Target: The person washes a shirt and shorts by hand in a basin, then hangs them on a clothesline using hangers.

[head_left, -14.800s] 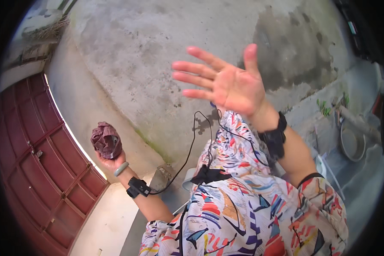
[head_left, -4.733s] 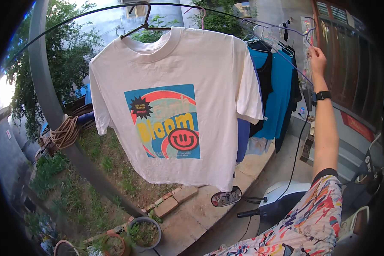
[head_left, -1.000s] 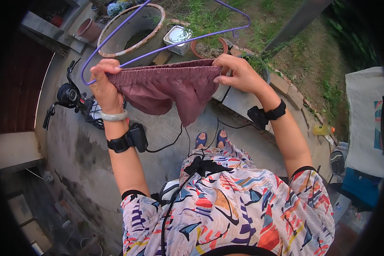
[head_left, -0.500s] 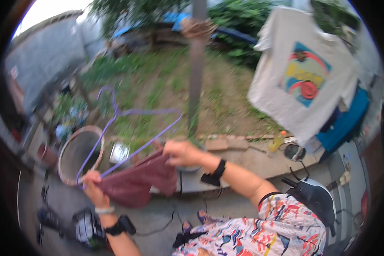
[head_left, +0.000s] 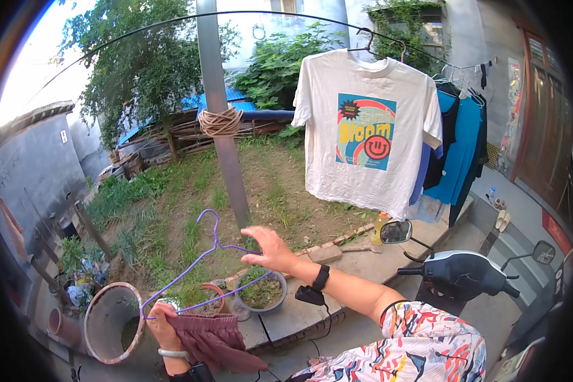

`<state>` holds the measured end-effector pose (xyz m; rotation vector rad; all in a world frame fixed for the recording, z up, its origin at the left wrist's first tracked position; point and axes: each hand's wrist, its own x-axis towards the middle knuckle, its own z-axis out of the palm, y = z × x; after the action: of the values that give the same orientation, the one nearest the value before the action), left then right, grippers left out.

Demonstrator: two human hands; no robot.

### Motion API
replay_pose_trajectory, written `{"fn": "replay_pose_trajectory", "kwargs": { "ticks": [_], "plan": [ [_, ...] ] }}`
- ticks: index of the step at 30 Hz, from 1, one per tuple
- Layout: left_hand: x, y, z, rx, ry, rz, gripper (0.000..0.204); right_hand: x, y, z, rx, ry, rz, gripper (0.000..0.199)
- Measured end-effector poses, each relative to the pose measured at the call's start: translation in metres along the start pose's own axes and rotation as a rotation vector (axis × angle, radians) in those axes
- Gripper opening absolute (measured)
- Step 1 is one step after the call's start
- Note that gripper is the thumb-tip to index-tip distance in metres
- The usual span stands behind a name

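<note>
A purple hanger [head_left: 217,240] stands tilted in front of me, hook upward. My left hand [head_left: 163,328] is closed round its lower left corner and the waistband of a pair of maroon shorts [head_left: 213,337]. The shorts hang below the hanger's bottom bar, their gathered waistband spreading right from that hand and the legs drooping. My right hand [head_left: 268,251] is open with fingers apart, beside the hanger's right shoulder. Its fingers look empty; whether it touches the hanger I cannot tell.
A white printed T-shirt [head_left: 366,114] and darker clothes [head_left: 455,149] hang from a line at right. A metal post [head_left: 226,146] rises ahead. Below are a large round tub [head_left: 113,321], a potted plant [head_left: 261,291] and a scooter [head_left: 461,280].
My right hand has let go of the shorts' waistband and risen beside the hanger, its fingers opening. The shorts now droop from my left hand. The view has tilted up and turned right.
</note>
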<state>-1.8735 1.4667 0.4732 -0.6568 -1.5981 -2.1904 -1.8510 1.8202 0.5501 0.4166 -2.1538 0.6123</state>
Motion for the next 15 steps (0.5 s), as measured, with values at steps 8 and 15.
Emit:
{"fn": "replay_pose_trajectory", "kwargs": {
  "ticks": [8,15],
  "plan": [
    [0.005,-0.004,0.005,-0.040,-0.030,0.009,0.058,-0.028,0.011,0.001,0.505,-0.498,0.530,0.031],
    [0.005,-0.016,0.003,0.060,-0.078,0.050,0.061,-0.003,-0.009,-0.029,0.261,-0.052,0.075,0.020]
  ]
}}
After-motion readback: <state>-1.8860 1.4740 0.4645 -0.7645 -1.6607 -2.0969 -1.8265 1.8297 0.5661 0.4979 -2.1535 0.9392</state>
